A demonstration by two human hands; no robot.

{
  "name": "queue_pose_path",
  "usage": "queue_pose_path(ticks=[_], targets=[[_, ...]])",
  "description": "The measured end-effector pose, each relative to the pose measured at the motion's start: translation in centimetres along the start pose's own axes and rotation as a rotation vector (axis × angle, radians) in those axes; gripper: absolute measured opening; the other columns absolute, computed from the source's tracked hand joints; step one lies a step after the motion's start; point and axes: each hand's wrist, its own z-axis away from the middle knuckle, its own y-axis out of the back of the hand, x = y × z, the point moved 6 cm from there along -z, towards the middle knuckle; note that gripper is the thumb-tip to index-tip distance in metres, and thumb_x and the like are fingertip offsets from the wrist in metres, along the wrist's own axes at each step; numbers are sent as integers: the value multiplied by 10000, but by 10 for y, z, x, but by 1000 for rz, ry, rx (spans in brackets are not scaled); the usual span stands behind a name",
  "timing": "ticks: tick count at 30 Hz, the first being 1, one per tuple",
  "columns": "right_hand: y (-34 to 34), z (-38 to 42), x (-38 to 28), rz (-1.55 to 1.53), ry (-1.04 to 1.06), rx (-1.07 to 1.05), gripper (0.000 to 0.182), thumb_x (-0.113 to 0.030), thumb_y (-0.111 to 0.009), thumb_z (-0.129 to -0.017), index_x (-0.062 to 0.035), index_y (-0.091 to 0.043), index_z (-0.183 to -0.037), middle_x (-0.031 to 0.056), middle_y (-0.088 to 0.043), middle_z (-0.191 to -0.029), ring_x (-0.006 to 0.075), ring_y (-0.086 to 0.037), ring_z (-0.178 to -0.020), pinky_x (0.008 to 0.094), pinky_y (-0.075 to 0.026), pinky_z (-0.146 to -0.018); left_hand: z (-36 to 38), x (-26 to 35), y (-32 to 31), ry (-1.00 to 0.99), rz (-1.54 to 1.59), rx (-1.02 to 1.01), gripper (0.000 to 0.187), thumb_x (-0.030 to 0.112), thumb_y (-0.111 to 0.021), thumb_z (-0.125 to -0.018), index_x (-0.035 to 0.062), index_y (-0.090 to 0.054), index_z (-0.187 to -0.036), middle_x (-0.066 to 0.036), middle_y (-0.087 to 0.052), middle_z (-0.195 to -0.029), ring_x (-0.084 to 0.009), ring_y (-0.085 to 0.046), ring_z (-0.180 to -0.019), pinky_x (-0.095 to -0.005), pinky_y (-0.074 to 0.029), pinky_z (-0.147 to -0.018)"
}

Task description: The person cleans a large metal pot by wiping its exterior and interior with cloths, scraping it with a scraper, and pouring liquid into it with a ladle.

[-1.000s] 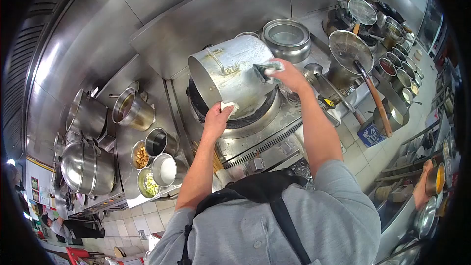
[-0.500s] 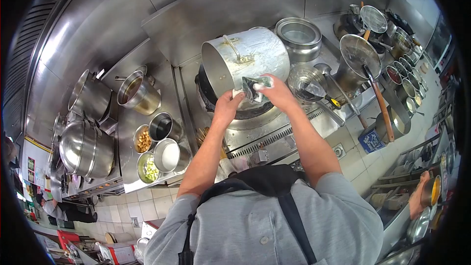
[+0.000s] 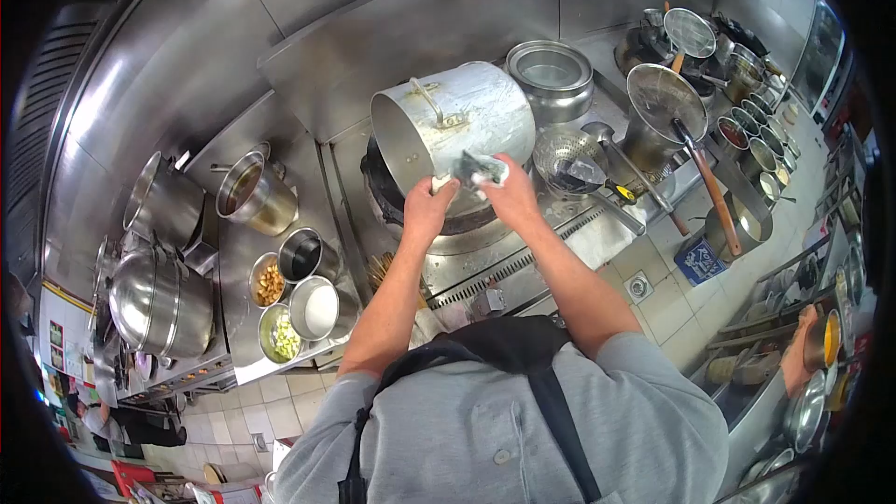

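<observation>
Your left hand [image 3: 427, 212] is curled around a small white cloth [image 3: 441, 184] at the near rim of the pot [image 3: 485, 112], fingertips hidden. The pot lies sideways over the stove [image 3: 467, 242], its base out of view. Your right hand [image 3: 513, 196] grips a sudsy green pad [image 3: 485, 167]; whether that touches the pot is unclear.

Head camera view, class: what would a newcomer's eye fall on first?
Probably the big metal pot, tipped on its side mid-picture, above the stove. Then, at its near side, the left hand pinching something white and the right hand gripping a dark-and-white wad. Farther right, a round strainer stands out.
</observation>
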Motion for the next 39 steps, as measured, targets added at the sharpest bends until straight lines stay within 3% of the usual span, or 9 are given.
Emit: queue_pose_path(ticks=[5, 11, 17, 20, 23, 30, 31, 33, 39], targets=[[64, -45, -3, 457, 371, 500, 316, -88, -745, -852, -12, -694, -1154, 221, -699, -1099, 447, -655, -1078, 495, -530, -943, -4, 1, 5, -44, -64, -94, 383, 336, -733, -968, -23, -733, -1104, -119, -775, -976, -186, -697, -899, -362, -530, -842], [-17, -43, -19, 323, 582, 364, 236, -16, -657, -868, -36, -713, -1096, 213, -688, -1074, 429, -654, -1037, 490, -538, -917, -12, -6, 4, -75, -141, -87, 357, 290, -710, -979, -27, -714, -1145, -164, -774, -1016, -220, -712, -929, -382, -532, -857], [43, -109, 16, 371, 386, 357, 254, -1, -591, -891, -7, -708, -1116, 222, -687, -1077, 422, -660, -1030, 488, -543, -908, -4, 9, 3, -59, -144, -74, 329, 260, -703, -984, -37, -700, -1126, -156, -760, -931, -230, -697, -849, -394, -533, -817], [1, -78, -4, 382, 571, 335, 233, -16, -599, -893, -1, -700, -1103, 211, -688, -1081, 417, -667, -1007, 492, -549, -879, -3, 21, 5, -21, -152, -47, 322, 253, -702, -981, -45, -692, -1101, -125, -727, -849, -200, -657, -740, -391, -521, -735], [-7, -55, -11, 403, 666, 254, 238, -27, -602, -897, -8, -701, -1112, 209, -689, -1084, 405, -668, -1007, 485, -550, -881, -6, 16, 4, -175, -248, -36, 318, 250, -698, -978, -46, -691, -1093, -114, -721, -842, -195, -651, -739, -383, -518, -734], [27, -117, 12, 433, 445, 410, 230, -56, -614, -893, -40, -707, -1103, 189, -684, -1055, 389, -668, -1014, 477, -552, -879, 2, 28, 2, -75, -210, -45, 312, 246, -698, -975, -48, -692, -1080, -128, -740, -907, -200, -660, -835, -368, -513, -792], [13, -99, -3, 355, 550, 433, 222, -52, -609, -898, -47, -709, -1097, 188, -682, -1060, 392, -671, -999, 481, -555, -867, 4, 27, 1, -75, -185, -49, 312, 246, -700, -974, -48, -692, -1079, -129, -739, -912, -194, -657, -838, -364, -512, -794], [1, -70, -26, 355, 583, 238, 210, -60, -601, -915, -38, -707, -1095, 189, -681, -1090, 392, -671, -1005, 481, -556, -879, 1, 26, 0, -71, -170, -52, 310, 243, -702, -973, -48, -692, -1080, -132, -740, -923, -187, -655, -846, -359, -513, -801], [37, -165, 47, 548, 388, 425, 170, -67, -611, -909, -20, -693, -1051, 208, -688, -1062, 397, -675, -997, 493, -555, -884, 0, 18, -3, -49, -157, -73, 293, 221, -705, -972, -49, -691, -1088, -136, -746, -939, -177, -652, -856, -351, -513, -807]])
